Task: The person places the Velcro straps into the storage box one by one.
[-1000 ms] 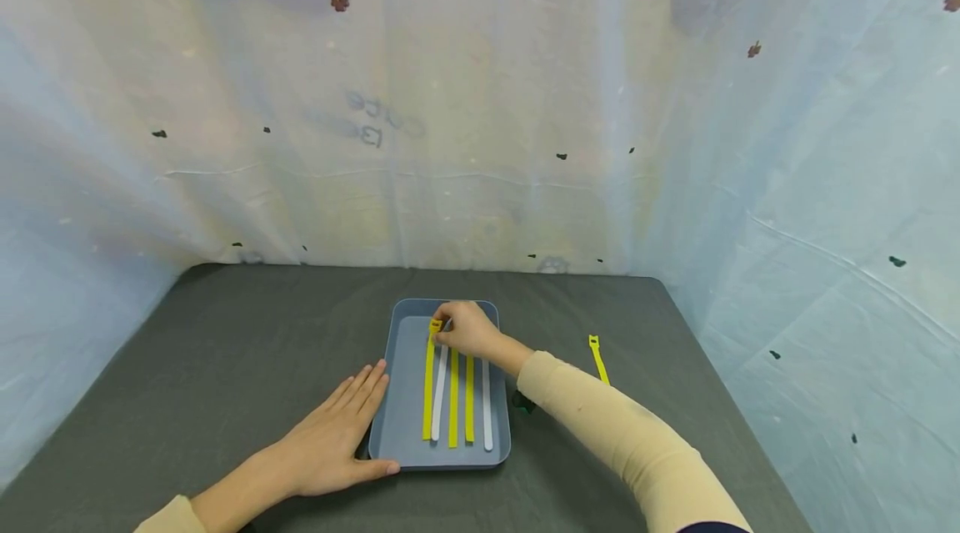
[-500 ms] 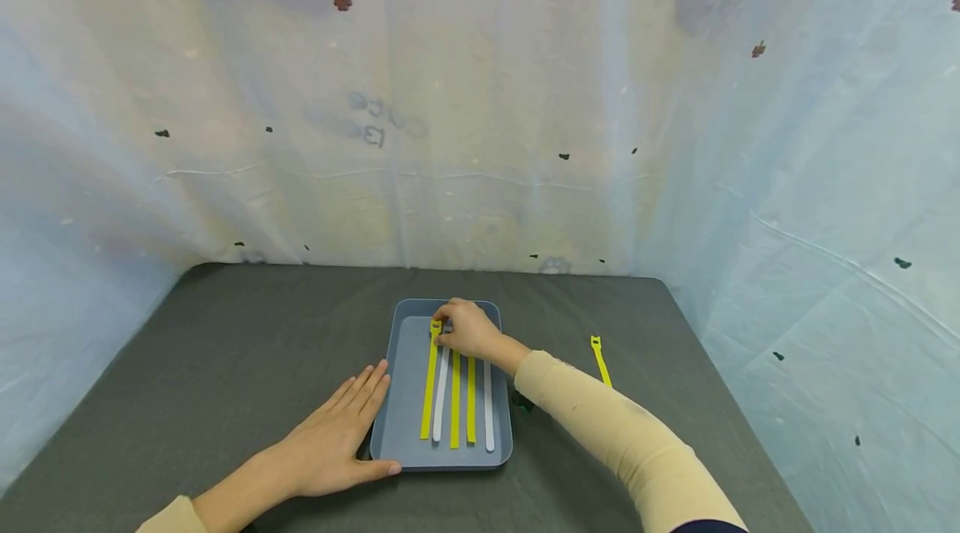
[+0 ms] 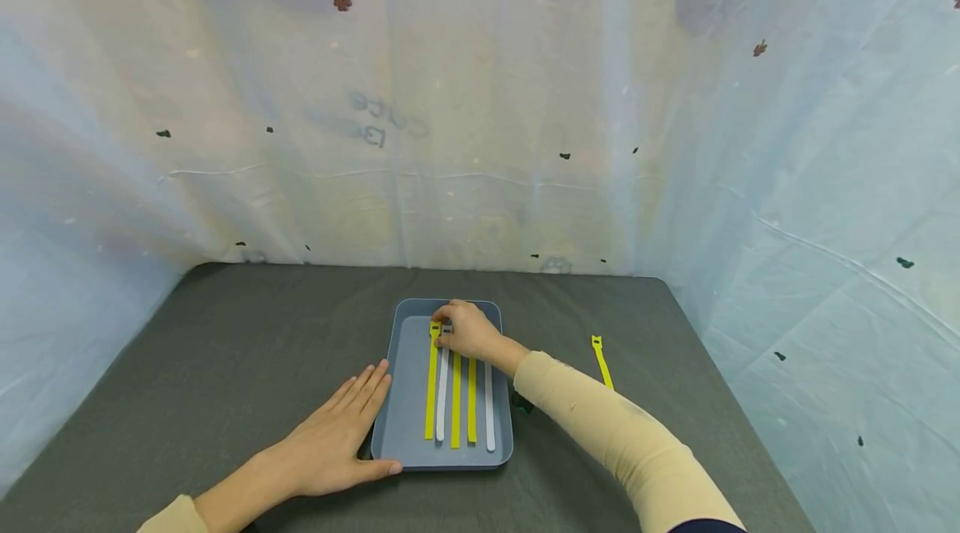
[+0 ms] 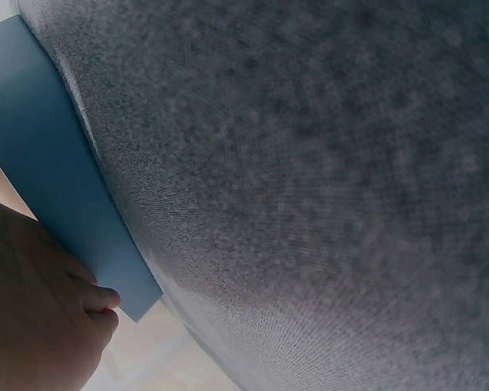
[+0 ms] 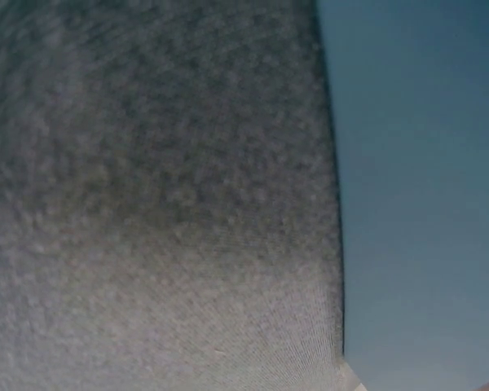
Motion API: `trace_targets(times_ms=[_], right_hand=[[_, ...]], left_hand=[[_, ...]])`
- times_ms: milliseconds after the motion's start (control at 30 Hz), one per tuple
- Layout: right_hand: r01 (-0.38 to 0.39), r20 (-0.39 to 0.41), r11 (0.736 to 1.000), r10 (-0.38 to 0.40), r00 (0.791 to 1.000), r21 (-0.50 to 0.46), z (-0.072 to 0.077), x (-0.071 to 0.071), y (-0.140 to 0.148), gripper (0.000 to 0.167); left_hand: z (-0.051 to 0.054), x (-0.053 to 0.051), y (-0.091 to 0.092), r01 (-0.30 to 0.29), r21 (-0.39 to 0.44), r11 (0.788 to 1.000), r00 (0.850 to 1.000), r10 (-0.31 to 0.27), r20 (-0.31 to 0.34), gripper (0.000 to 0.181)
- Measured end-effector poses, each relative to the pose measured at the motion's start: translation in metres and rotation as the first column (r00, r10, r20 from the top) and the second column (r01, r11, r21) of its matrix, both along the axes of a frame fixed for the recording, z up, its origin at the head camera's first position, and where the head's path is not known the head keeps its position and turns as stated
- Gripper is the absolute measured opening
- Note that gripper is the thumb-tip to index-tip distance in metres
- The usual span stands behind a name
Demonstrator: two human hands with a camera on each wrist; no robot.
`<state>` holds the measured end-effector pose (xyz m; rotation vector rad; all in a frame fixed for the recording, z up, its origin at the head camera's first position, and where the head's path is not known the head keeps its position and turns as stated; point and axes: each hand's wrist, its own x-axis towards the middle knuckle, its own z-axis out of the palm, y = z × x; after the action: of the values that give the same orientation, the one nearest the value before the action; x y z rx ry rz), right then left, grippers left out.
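Observation:
A blue-grey tray [image 3: 438, 456] lies on the dark table, holding several yellow and white hook-and-loop cable ties side by side. My right hand [image 3: 470, 331] reaches over the tray's far part, its thumb and index finger pinching the slotted head of the leftmost yellow cable tie [image 3: 431, 395]. Just right of that lies a white cable tie [image 3: 442, 399]; the upper ends of the others are hidden beneath the hand. My left hand [image 3: 333, 437] rests with straight fingers along the tray's left side, thumb at the near corner. In the left wrist view, fingers [image 4: 57, 301] touch the tray wall [image 4: 73, 171].
One more yellow cable tie [image 3: 601, 359] lies on the table to the right, partly behind my right sleeve [image 3: 615, 424]. A small dark object [image 3: 522, 404] sits by the tray's right edge. Pale plastic sheeting [image 3: 480, 141] hangs behind and beside the table.
The lower end of the leftmost yellow cable tie has swung slightly right, so it now lies straighter beside the white one. Both hands have stayed nearly in place.

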<state>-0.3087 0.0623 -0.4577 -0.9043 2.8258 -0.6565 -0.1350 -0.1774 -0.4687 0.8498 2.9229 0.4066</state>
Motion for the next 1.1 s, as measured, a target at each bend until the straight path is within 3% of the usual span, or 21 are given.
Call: trace_targets(times_ms=[567, 867, 1100], right_hand=[[0.009, -0.005, 0.999, -0.009, 1.000, -0.037, 0.004, 0.002, 0.004, 0.041], [0.017, 0.071, 0.987, -0.005, 0.997, -0.157, 0.021, 0.013, 0.015, 0.041], [0.006, 0.058, 0.962, 0.011, 0.998, -0.275, 0.041, 0.031, 0.026, 0.037]], left_hand=[[0.000, -0.001, 0.000, 0.000, 0.006, 1.000, 1.000, 0.000, 0.009, 0.116], [0.000, -0.001, -0.001, -0.005, -0.010, 1.000, 1.000, 0.005, 0.012, 0.117], [0.000, -0.001, 0.000, -0.011, 0.000, 1.000, 1.000, 0.011, 0.013, 0.117]])
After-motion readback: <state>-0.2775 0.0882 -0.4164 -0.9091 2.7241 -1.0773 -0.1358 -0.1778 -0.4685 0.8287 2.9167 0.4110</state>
